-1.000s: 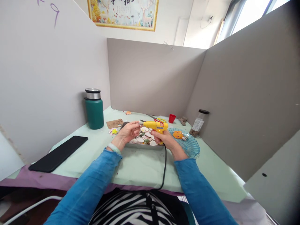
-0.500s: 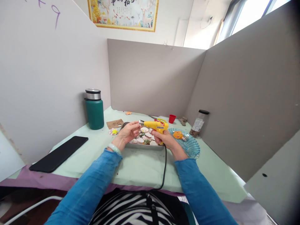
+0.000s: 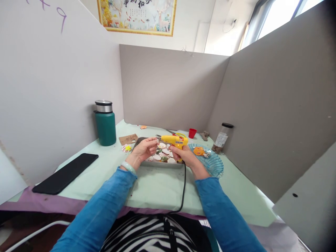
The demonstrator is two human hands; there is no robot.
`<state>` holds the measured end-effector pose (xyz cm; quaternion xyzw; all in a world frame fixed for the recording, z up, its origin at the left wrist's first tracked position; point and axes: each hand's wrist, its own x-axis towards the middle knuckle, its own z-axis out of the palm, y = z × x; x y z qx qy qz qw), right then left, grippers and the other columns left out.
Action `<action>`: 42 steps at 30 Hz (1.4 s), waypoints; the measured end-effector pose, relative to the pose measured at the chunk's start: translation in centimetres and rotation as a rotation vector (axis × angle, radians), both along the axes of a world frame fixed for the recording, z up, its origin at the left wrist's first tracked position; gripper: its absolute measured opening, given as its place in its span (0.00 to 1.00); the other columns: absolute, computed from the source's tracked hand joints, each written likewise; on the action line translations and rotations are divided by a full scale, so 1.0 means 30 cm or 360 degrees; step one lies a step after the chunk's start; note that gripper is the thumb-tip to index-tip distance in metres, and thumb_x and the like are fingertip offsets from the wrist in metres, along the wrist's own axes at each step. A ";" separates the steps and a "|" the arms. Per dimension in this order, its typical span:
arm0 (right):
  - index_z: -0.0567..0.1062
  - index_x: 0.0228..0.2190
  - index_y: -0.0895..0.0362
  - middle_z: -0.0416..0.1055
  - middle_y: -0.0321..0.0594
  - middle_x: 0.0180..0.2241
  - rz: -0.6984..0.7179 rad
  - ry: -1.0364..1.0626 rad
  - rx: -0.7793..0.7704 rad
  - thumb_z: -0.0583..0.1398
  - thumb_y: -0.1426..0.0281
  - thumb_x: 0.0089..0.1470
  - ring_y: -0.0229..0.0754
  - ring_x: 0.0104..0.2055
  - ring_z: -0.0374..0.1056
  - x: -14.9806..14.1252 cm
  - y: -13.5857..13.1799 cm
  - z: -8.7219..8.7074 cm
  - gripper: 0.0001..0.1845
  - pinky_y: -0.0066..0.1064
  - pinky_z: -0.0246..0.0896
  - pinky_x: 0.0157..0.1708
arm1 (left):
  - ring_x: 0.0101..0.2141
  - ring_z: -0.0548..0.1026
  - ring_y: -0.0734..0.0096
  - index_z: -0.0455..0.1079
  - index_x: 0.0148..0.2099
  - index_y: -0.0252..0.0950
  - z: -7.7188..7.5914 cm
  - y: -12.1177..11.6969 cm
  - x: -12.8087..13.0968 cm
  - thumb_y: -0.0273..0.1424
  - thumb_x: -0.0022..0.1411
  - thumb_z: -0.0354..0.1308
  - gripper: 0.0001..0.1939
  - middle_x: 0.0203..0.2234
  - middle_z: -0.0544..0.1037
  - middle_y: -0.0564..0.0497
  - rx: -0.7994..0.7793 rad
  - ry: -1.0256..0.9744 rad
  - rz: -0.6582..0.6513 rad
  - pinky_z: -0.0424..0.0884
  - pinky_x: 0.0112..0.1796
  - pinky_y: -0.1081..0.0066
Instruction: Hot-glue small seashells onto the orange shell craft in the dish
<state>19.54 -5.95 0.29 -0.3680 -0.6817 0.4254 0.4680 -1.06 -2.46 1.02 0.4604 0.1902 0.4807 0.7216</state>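
Observation:
My right hand (image 3: pixel 187 156) is wrapped round the handle of a yellow hot glue gun (image 3: pixel 172 140), whose nozzle points left. A black cord (image 3: pixel 184 185) runs down from its grip to the table's front edge. At the nozzle tip, my left hand (image 3: pixel 145 148) pinches a small whitish piece, probably a shell (image 3: pixel 157 141), between thumb and fingertips. Below both hands lies a metal tray (image 3: pixel 163 164) filled with white shells (image 3: pixel 165 151) and a few greenish ones. The hands and glue gun hide part of it.
A blue scalloped plate (image 3: pixel 216 164) holds an orange piece (image 3: pixel 198 151). Around stand a green flask (image 3: pixel 105 124), a jar (image 3: pixel 222 138) and a red cup (image 3: pixel 192 133). A black phone-like slab (image 3: pixel 65 174), cardboard (image 3: pixel 128 139), a flower-like piece (image 3: pixel 127 148) and scissors (image 3: pixel 180 134) lie about. Partitions enclose the table.
Both hands stay almost still with the glue gun nozzle at the small piece. The left fingertips and the piece have shifted very slightly; the view has moved a little.

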 end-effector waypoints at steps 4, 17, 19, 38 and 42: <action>0.63 0.14 0.55 0.57 0.31 0.12 0.0011 -0.0021 0.0017 0.63 0.52 0.50 0.32 0.17 0.52 0.000 -0.003 0.002 0.26 0.29 0.49 0.20 | 0.15 0.55 0.89 0.68 0.30 0.30 0.001 0.005 -0.003 0.25 0.46 0.69 0.12 0.21 0.68 0.56 -0.0003 -0.0034 0.0028 0.51 0.15 0.81; 0.63 0.15 0.55 0.57 0.30 0.12 0.0008 0.0024 0.0007 0.64 0.52 0.48 0.32 0.16 0.52 -0.010 -0.018 0.015 0.25 0.29 0.50 0.19 | 0.14 0.54 0.88 0.69 0.31 0.30 -0.007 0.014 -0.005 0.24 0.46 0.69 0.11 0.19 0.66 0.58 -0.0024 -0.0061 0.0001 0.51 0.15 0.82; 0.62 0.14 0.54 0.57 0.30 0.12 -0.0012 0.0013 0.0005 0.64 0.52 0.49 0.32 0.16 0.52 -0.009 -0.014 0.012 0.26 0.29 0.50 0.20 | 0.14 0.55 0.88 0.69 0.30 0.30 -0.007 0.011 -0.003 0.24 0.47 0.69 0.11 0.18 0.65 0.58 -0.0021 -0.0035 -0.0012 0.51 0.15 0.81; 0.62 0.14 0.54 0.56 0.30 0.11 -0.0010 -0.0031 -0.0014 0.63 0.52 0.49 0.32 0.16 0.52 -0.012 -0.029 0.025 0.26 0.29 0.50 0.20 | 0.14 0.53 0.89 0.68 0.31 0.31 -0.003 0.012 -0.009 0.24 0.46 0.68 0.12 0.22 0.69 0.56 -0.0056 -0.0121 0.0055 0.50 0.15 0.81; 0.62 0.14 0.54 0.57 0.30 0.12 0.0005 -0.0028 0.0002 0.64 0.52 0.48 0.32 0.16 0.52 -0.013 -0.027 0.024 0.26 0.29 0.50 0.19 | 0.14 0.54 0.88 0.68 0.32 0.30 0.002 0.007 -0.012 0.24 0.47 0.68 0.11 0.22 0.69 0.55 -0.0057 -0.0127 0.0072 0.50 0.15 0.81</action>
